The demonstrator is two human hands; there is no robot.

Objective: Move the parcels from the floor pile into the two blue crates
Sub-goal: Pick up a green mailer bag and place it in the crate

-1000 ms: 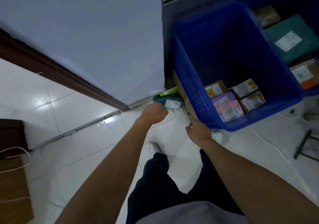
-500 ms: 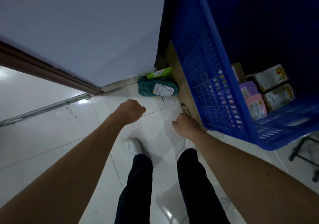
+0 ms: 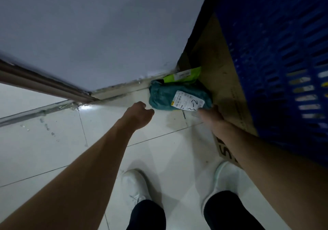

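**Item: teal parcel, floor corner, beside blue crate**

Teal parcel (image 3: 166, 96): soft plastic mailer bag, dull blue-green, crumpled and bulging, roughly oblong. It carries one white shipping label (image 3: 189, 102) on the upper face toward its right end, with small print, a yellow mark at the lower left corner and black handwritten strokes at the right. The print is too small to read.

Location: on the white tiled floor (image 3: 44, 150), in the corner where the pale grey wall (image 3: 106, 34) meets a brown cardboard panel (image 3: 221, 80). Its right end lies against the cardboard.

Companion piece: lime-green parcel (image 3: 182, 75), flat and glossy with a pale label strip, wedged behind the teal one against the foot of the wall and partly covered by it.

Blue crate (image 3: 275, 70): slotted plastic wall, right of the cardboard. Contents are not visible from here.

Left hand (image 3: 140, 113): fingers curled inward, nothing held, just beside the teal parcel's left end and not touching it.

Right hand (image 3: 211, 116): at the parcel's near right corner, fingertips meeting the label's edge. Blur hides whether they pinch the bag or merely touch it.

Also present: two white shoes (image 3: 136, 185), dark trouser legs (image 3: 147, 215), a metal floor rail (image 3: 35, 112).
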